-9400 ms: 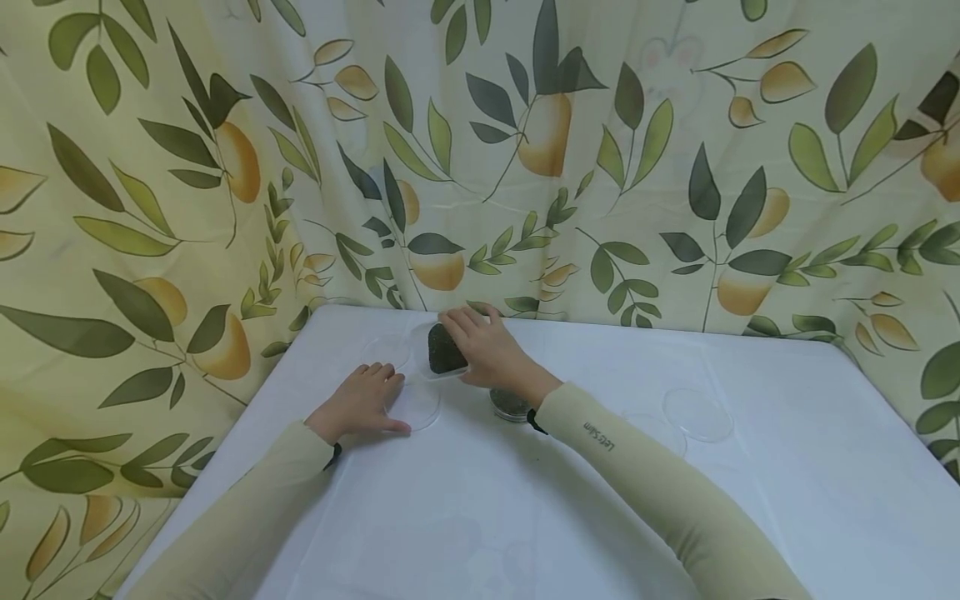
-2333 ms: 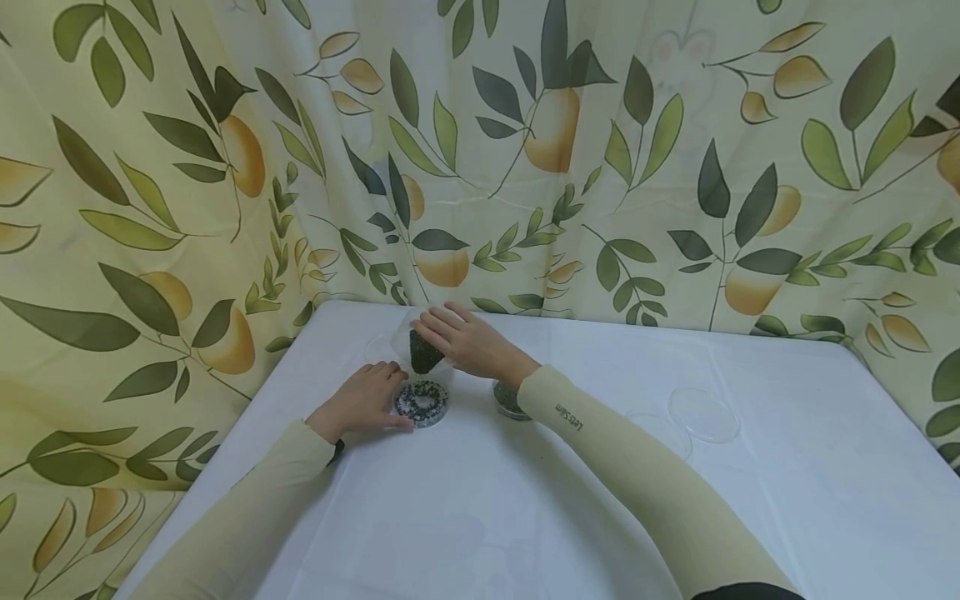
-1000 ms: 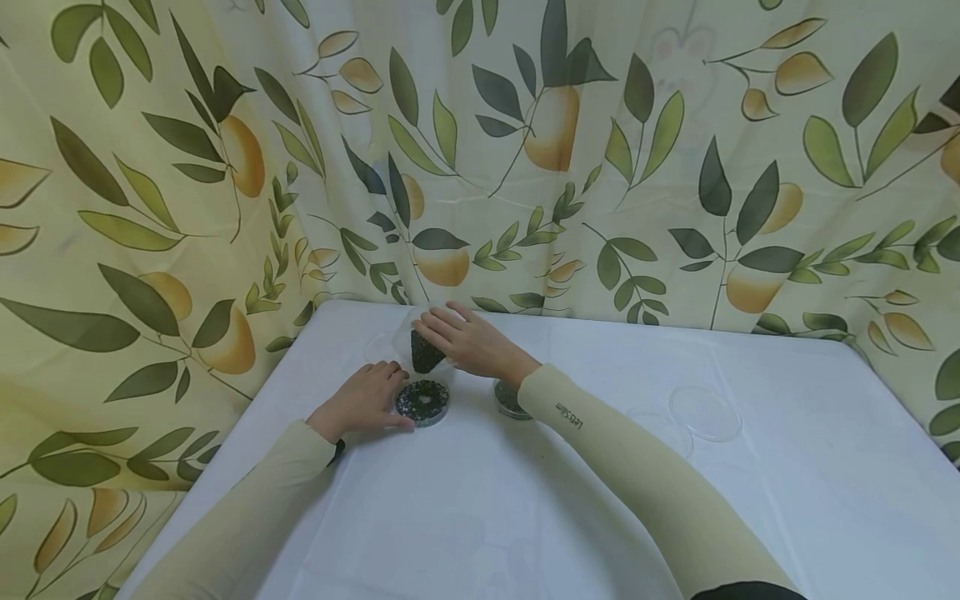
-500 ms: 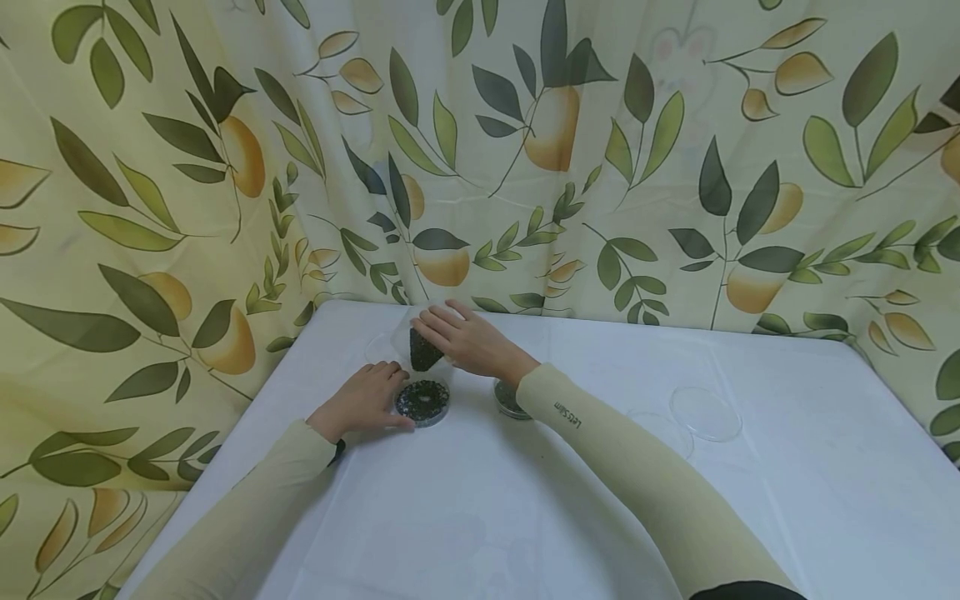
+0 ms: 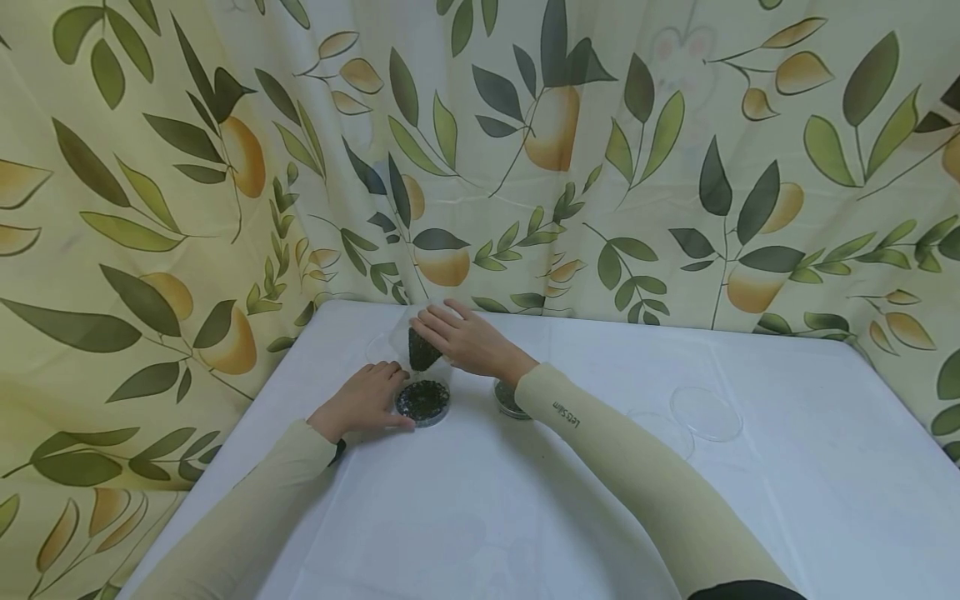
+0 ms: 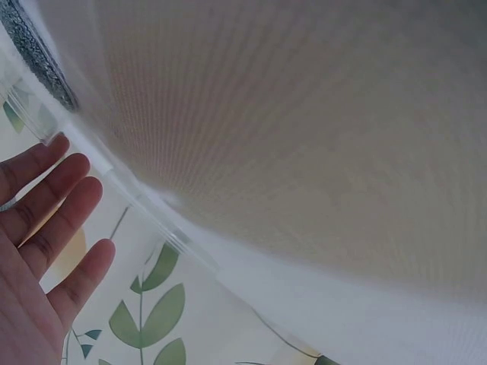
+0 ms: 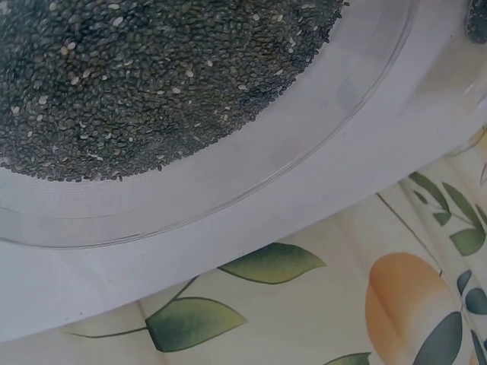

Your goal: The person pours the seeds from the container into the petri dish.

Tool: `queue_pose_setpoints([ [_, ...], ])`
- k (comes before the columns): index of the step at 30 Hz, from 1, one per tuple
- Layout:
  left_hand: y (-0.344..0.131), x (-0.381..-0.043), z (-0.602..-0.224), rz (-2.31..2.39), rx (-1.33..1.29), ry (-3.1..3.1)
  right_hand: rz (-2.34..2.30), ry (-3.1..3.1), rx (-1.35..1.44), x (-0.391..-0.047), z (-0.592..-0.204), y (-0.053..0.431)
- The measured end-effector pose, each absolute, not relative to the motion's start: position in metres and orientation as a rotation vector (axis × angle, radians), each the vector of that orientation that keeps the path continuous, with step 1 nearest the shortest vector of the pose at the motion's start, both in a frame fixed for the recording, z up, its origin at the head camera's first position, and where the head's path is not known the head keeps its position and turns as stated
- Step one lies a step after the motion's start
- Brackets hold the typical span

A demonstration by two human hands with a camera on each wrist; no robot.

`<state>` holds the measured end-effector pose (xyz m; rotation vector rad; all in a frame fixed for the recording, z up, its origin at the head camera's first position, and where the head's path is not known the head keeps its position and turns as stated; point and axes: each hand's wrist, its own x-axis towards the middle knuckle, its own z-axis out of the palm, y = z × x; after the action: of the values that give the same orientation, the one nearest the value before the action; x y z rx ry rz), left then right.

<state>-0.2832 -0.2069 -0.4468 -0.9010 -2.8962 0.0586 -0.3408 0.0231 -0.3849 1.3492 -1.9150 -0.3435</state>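
"What is closest?"

"Two pale sleeves (image 5: 637, 467) reach in over a white table (image 5: 450, 525). Between its middle and its right edge lie two clear discs (image 5: 707, 414), side by side."

"And the left hand?"

"Left of the table's middle, the left hand (image 5: 362, 404) is loosely spread, fingers nearly straight, alongside a round dish (image 5: 422, 402) of dark seeds. I cannot tell whether it touches the dish. A second dish (image 5: 509, 402) stands to the right, partly hidden by the other arm."

"The right hand?"

"Slightly farther off, the right hand (image 5: 476, 343) grips a clear container (image 5: 423, 350) with dark seeds inside, tilted towards the round dish. Its thumb is hidden. The right wrist view shows seeds (image 7: 152, 84) close up, pale ones scattered among dark."

"Beyond that?"

"Towards the far left corner lies another clear disc (image 5: 380, 348); past the far edge hangs a curtain (image 5: 600, 208) of leaves and orange fruit."
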Motion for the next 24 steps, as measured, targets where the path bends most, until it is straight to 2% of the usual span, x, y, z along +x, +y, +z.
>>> queue_pose_setpoints([
  [24, -0.206, -0.284, -0.447, 0.093, -0.884, -2.925, -0.328, -1.967, 1.346, -0.351, -0.386, 0.039],
])
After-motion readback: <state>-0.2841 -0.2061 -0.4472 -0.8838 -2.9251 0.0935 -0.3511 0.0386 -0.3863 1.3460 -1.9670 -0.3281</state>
